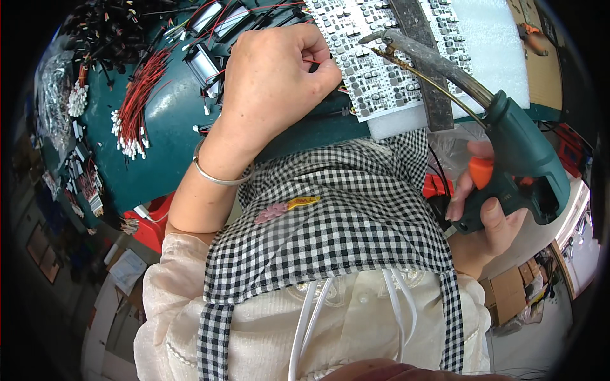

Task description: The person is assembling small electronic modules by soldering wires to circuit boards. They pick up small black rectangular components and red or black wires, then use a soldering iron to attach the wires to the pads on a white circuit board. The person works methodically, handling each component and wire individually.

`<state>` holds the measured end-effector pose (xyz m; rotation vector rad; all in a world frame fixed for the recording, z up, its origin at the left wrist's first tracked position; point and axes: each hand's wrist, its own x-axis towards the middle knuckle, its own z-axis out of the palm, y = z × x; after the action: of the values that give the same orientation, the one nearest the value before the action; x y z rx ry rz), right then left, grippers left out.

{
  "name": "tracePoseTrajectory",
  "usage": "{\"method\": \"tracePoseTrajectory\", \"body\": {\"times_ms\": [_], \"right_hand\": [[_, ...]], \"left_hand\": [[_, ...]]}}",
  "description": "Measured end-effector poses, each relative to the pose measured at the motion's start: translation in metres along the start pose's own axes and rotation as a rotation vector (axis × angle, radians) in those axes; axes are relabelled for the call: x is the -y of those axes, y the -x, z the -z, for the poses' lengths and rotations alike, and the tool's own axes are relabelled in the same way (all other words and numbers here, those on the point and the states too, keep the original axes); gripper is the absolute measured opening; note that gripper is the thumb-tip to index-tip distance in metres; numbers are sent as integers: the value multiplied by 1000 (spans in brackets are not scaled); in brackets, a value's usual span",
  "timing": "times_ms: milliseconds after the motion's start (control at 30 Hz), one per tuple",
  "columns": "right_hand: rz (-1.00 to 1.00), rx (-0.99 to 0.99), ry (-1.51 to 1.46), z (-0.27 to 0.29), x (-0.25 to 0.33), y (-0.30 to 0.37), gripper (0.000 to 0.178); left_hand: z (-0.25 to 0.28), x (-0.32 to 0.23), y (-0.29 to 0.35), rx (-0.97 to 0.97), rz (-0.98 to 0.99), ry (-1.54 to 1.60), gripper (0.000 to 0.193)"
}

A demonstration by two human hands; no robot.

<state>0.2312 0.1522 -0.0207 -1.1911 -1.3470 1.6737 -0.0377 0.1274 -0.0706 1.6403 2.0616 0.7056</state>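
Note:
My left hand [273, 82] is closed in a pinch at the left edge of a white sheet of small circuit boards [375, 86]. A thin red wire [311, 61] shows between its curled fingers; the fingertips are partly hidden. In my right hand [499, 225] is a green soldering gun [527, 146] with an orange trigger, gripped by its handle. Its long metal tip and a thin brass-coloured tube point left, above the boards. Across the board sheet lies a dark flat metal bar [437, 105]. White foam [495, 57] lies under the sheet.
On the green table [171, 120] lie a bundle of red wires with white connectors [136, 120], several silver-and-black modules [203, 65] and a heap of black cables [101, 32]. Clear plastic bags [54, 95] sit at far left. Red bins [152, 225] stand below the table edge.

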Motion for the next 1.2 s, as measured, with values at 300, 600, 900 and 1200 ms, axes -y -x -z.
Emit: {"method": "tracePoseTrajectory", "body": {"times_ms": [300, 600, 900, 1200], "right_hand": [[-7, 48, -62, 8, 1, -1, 74], [26, 216, 32, 31, 3, 4, 73], [27, 174, 106, 29, 14, 3, 76], [43, 231, 76, 22, 4, 2, 74]], "left_hand": [[58, -4, 19, -16, -97, -69, 13], [71, 27, 19, -415, -501, -482, 23], [33, 22, 80, -110, -172, -74, 22], [24, 30, 75, -90, -157, -74, 22]]}}
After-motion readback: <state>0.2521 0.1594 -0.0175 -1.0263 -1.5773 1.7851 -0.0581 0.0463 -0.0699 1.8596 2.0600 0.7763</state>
